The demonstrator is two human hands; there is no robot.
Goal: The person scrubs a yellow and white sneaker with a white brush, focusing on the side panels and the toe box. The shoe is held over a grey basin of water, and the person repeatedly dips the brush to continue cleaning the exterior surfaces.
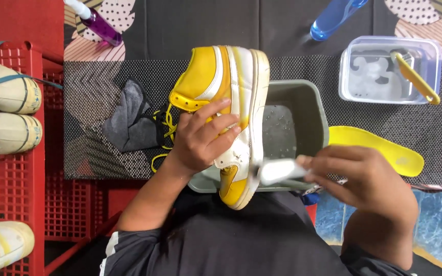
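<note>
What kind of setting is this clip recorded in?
Probably a shoe-cleaning workstation: the left hand holds a yellow-and-white sneaker over a grey basin, the right hand holds a brush, and more shoes wait in a red crate.

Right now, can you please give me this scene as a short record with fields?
left hand: left hand grips the yellow and white sneaker on its side, above the grey basin
right hand: right hand holds a white brush against the sneaker's sole edge
basin: some water inside
mat: dark cloth, yellow laces, yellow insole
clear tub: foamy water and a yellow-handled brush
bottles: purple bottle, blue bottle
red crate: other worn shoes
</note>
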